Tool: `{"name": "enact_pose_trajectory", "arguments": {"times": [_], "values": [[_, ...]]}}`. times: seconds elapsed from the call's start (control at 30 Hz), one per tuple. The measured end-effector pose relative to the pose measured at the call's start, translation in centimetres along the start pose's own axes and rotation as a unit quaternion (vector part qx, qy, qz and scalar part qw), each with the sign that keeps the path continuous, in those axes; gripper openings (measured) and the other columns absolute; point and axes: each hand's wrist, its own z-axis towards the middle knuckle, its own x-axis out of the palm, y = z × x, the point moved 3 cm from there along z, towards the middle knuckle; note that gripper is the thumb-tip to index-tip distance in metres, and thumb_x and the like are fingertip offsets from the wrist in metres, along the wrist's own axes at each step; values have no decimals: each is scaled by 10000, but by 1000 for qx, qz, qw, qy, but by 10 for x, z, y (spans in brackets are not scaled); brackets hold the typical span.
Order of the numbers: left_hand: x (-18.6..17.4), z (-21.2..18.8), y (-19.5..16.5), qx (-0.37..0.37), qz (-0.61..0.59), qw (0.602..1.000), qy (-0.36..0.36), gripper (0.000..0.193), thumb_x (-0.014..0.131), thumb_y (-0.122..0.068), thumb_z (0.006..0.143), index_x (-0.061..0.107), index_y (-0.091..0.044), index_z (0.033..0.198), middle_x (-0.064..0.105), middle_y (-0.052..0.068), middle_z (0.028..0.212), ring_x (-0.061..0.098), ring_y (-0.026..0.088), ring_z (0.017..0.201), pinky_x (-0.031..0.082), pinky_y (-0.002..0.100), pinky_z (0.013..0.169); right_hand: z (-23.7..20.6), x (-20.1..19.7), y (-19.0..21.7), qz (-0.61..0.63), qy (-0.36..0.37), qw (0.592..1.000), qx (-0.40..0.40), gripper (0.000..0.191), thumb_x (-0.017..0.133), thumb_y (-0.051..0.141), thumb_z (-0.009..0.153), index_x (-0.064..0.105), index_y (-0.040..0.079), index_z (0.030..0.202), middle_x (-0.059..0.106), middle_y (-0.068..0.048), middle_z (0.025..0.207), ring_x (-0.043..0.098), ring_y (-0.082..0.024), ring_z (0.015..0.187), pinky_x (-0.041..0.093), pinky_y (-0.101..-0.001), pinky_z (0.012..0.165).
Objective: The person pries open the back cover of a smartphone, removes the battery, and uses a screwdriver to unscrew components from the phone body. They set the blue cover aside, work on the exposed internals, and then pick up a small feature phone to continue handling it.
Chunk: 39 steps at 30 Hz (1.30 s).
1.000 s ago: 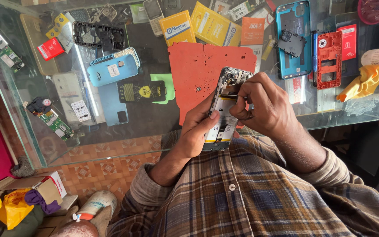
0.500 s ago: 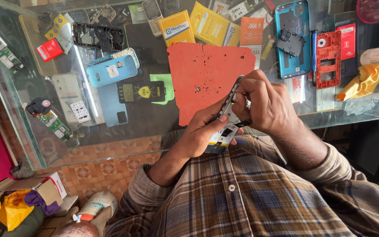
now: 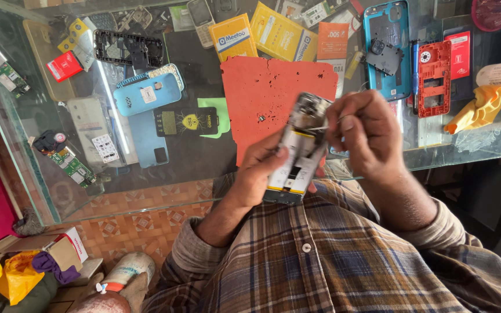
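Disassembly of the opened phone (image 3: 298,155) is in hand: the left hand (image 3: 260,171) clamps it from below, tilted over the orange mat (image 3: 262,93) at the glass counter's (image 3: 192,162) near edge. Right hand (image 3: 362,134) pinches a thin tool (image 3: 320,126) at the phone's upper end; further prying likely calls for steady, light leverage.

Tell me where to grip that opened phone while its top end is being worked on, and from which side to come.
Grip the opened phone by its long edges at the lower half, coming from behind, as the left hand does. The flat back suits a cradling palm; that probably keeps the exposed inside and top end free for the right hand with its thin tool.
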Motion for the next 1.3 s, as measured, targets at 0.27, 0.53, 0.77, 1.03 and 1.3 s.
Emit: {"name": "enact_pose_trajectory", "arguments": {"times": [0.27, 0.53, 0.77, 1.03, 1.3], "values": [[-6, -7, -13, 25, 9, 1000, 10, 544, 482, -249, 1142, 361, 41, 1586, 597, 279, 1413, 689, 420, 1195, 631, 575, 943, 2, -14, 36, -20, 3, 997, -79, 228, 567, 162, 1138, 459, -32, 1086, 598, -140, 952, 609, -112, 640, 517, -233, 539], [-26, -21, -23, 72, 124, 989, -41, 555, 547, -132, 1110, 331, 23, 1597, 601, 237, 1418, 648, 390, 1266, 594, 520, 1052, 7, -8, 1, 79, -64, 995, -14, 297, 543, 211, 1157, 530, -34, 989, 600, -101, 852, 565, -81, 613, 431, -226, 516], [-47, -80, -84, 204, 53, 964, -165, 478, 540, -140, 1071, 327, -50, 1490, 625, 298, 1339, 706, 438, 1119, 625, 570, 878, 31, 39, -9, -449, 35, 889, -76, 134, 690, 76, 1027, 598, -6, 976, 587, -121, 787, 530, -165, 566, 437, -294, 538], [-95, -202, -166, 398, 96, 835, -369, 590, 544, -29, 863, 453, 21, 1443, 629, 189, 1289, 677, 301, 1136, 579, 449, 1002, 38, 91, -9, -465, 121, 877, 14, 168, 715, 13, 974, 737, 54, 1135, 708, -49, 848, 675, -153, 677, 537, -295, 625], [-140, -277, -273, 439, 175, 790, -391, 641, 534, 59, 877, 460, -33, 1507, 639, 139, 1342, 676, 261, 1186, 593, 411, 973, 43, 154, -35, -456, 128, 877, -86, 312, 748, 36, 887, 652, 28, 1184, 661, -83, 1256, 647, -151, 708, 520, -308, 602]]}}
